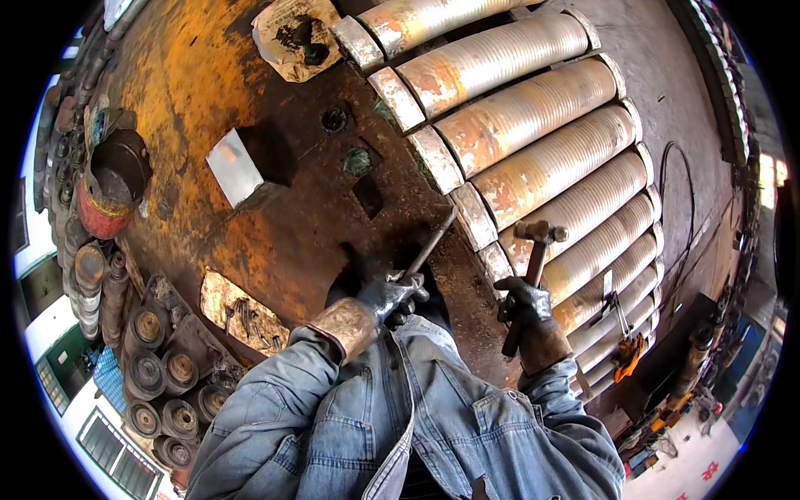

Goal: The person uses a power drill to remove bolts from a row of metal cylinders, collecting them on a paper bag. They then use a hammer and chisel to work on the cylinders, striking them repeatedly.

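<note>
My left hand (390, 297), in a dark, dirty glove, is closed round a metal chisel (432, 243). The chisel slants up and right, its far end near the blocks at the ends of the ribbed cylinders. A hammer (538, 254) stands up from my right hand (527, 310), gloved too, with the fingers wrapped round its handle. The hammer's head is over the ribbed metal cylinders (542, 137), which lie side by side in a row and have flaking, rust-stained surfaces. A pale end block (473, 217) is the one nearest the chisel's tip.
On the rusty floor plate (167, 58) stand a silver box (236, 169) and a red-yellow bucket (108, 212). Small parts lie on a piece of cardboard (242, 317). Round steel parts (158, 367) are stacked at left. Right of the cylinders runs a black cable (687, 183).
</note>
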The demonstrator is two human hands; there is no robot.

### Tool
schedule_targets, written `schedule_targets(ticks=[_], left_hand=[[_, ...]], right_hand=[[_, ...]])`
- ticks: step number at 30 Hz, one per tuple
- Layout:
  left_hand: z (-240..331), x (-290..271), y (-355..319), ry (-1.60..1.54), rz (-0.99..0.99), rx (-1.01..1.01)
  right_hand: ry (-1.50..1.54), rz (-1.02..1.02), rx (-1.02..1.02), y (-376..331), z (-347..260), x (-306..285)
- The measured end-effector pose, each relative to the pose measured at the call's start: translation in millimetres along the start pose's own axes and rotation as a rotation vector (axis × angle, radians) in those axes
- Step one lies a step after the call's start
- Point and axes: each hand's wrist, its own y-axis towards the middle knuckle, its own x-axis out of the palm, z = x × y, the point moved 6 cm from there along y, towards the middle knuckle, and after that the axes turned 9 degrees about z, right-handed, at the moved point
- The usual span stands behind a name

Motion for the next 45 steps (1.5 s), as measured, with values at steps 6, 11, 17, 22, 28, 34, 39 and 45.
schedule_targets(ticks=[6, 11, 17, 22, 28, 34, 39, 45], left_hand=[[-2.6, -5.8, -15.5, 0.090, -0.014, 0.022], [-24.3, -14.4, -19.5, 0.057, -0.074, 0.049], [-51.4, -17.1, -19.4, 0.130, -0.076, 0.027], [-57.8, 28.4, -11.4, 0.144, -0.060, 0.017], [-60.2, 95.6, 12.6, 0.042, -0.043, 0.016], [-78.0, 131.0, 25.2, 0.040, 0.060, 0.026], [-103.1, 125.1, 31.4, 0.040, 0.097, 0.026], [-102.7, 123.2, 32.9, 0.017, 0.027, -0.001]], right_hand=[[0.034, 0.150, 0.098, -39.1, 67.9, -17.9], [0.212, 0.057, 0.152, -67.8, 138.0, -24.7], [0.193, 0.025, 0.126, -90.3, 182.2, -18.7], [0.172, -0.006, 0.111, -90.9, 174.6, -29.4], [0.051, 0.002, 0.088, -59.1, 145.6, -84.2], [0.049, 0.037, 0.092, -18.4, 115.7, -146.8], [0.040, 0.062, 0.047, -5.4, 97.1, -166.9], [0.086, 0.008, -0.009, -8.8, 79.0, -173.8]])
